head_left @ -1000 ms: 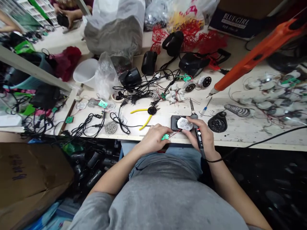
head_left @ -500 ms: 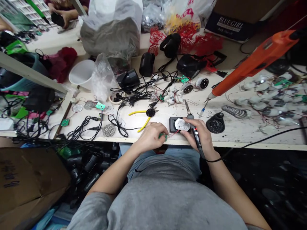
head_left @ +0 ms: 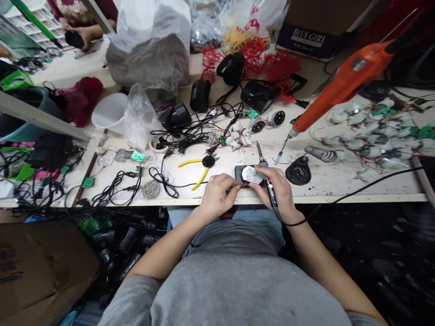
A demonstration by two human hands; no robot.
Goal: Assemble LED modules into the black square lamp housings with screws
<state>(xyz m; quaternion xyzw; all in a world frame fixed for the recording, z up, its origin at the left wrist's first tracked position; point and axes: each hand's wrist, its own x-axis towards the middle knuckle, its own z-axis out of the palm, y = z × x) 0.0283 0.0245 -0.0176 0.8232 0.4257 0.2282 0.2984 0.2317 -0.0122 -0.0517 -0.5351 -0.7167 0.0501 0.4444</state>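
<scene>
My right hand [head_left: 277, 190] is closed around a soldering iron [head_left: 272, 192], its metal tip pointing away from me. Thumb and fingertips of the same hand also hold a white faceted plastic part [head_left: 252, 174] over a dark square block [head_left: 239, 171]. My left hand [head_left: 219, 195] is pinched beside that part, with a small green circuit board mostly hidden in the fingers. Short red and dark wires [head_left: 244, 184] run between the fingertips and the white part. Yellow-handled cutters [head_left: 200, 171] lie left of the block, a black disc on their pivot.
An orange electric screwdriver [head_left: 343, 86] hangs at the right. Near it are a coiled iron stand [head_left: 321, 154] and several white motor parts [head_left: 370, 136]. Black cables [head_left: 190, 136], a white bucket [head_left: 109, 113] and a metal scouring pad [head_left: 150, 189] lie left. Another person's hand [head_left: 86, 36] works at the far left.
My left hand has moved closer to the white part, its fingertips now at the wires. The circuit board shows less. The whole view has shifted slightly.
</scene>
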